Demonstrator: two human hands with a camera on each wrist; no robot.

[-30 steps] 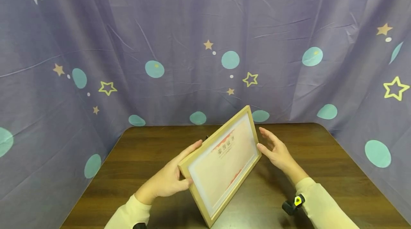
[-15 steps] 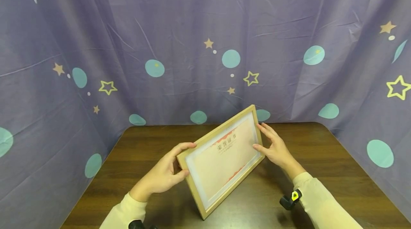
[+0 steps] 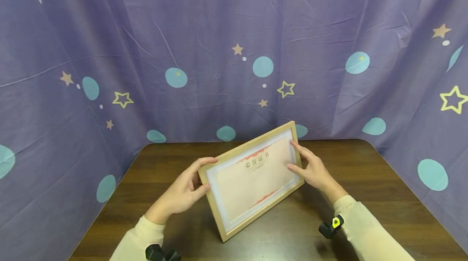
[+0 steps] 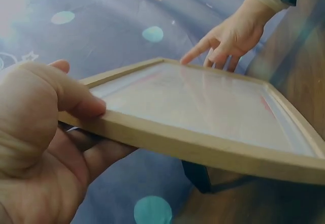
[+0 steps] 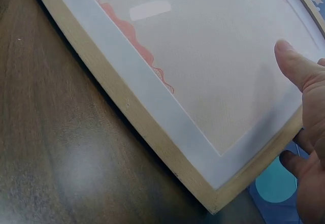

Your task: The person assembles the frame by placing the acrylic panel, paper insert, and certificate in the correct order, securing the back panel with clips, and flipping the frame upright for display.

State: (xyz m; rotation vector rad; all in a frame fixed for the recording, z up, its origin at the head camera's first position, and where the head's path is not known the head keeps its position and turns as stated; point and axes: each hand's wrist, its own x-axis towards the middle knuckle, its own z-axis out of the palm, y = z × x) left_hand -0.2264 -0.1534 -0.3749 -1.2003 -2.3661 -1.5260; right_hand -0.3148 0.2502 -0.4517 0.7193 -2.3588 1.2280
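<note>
A pale wooden picture frame (image 3: 263, 211) with a white mat and a cream certificate (image 3: 252, 185) is held tilted over the table, its right end higher in the head view. My left hand (image 3: 179, 194) grips the left end, thumb on the front and fingers behind, as the left wrist view also shows. At the right end my right hand (image 3: 316, 171) holds the frame's side, its thumb over the front and some fingers behind the edge in the right wrist view. A dark flap-like piece (image 4: 196, 176) hangs from the frame's underside in the left wrist view.
Under the frame lies a dark brown wooden table (image 3: 369, 196). A purple curtain (image 3: 204, 49) with stars and blue dots encloses the back and both sides. Black wrist devices (image 3: 330, 227) sit at the cream sleeves (image 3: 369, 228).
The frame has turned more level and more face-on, its lower left corner shifting left and up. My right hand has closed in from beside the frame onto its right edge.
</note>
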